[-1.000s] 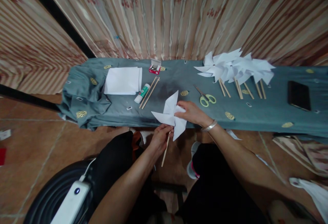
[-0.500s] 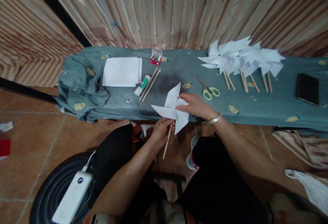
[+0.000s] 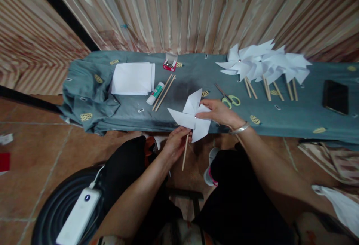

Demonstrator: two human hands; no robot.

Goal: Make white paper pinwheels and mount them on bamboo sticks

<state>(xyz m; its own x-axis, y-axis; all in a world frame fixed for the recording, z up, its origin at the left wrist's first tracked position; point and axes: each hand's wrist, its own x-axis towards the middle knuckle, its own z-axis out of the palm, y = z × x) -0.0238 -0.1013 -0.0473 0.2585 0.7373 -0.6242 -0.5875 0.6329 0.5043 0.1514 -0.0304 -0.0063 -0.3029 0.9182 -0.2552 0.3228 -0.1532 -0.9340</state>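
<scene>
A white paper pinwheel (image 3: 201,128) on a thin wooden stick (image 3: 185,153) is held over the front edge of the cloth-covered surface. My left hand (image 3: 176,141) is closed around the stick just under the blades. My right hand (image 3: 217,111), with a silver bangle at its wrist, grips the right-hand blade near the centre, its thumb by the small pin there. Behind the pinwheel, green-handled scissors (image 3: 231,100) lie on the cloth. To the left are a glue stick (image 3: 155,93) and two loose wooden sticks (image 3: 166,94).
Several finished pinwheels (image 3: 263,63) lie in a row at the back right, near a black phone (image 3: 336,96). A stack of white paper (image 3: 132,78) and a small red box of pins (image 3: 169,64) are at the back left. A white power bank (image 3: 80,215) rests on a black stool (image 3: 47,211).
The pinwheel has moved slightly right and its blades have turned a little. My right hand has shifted slightly right with it; my left hand keeps hold of the stick.
</scene>
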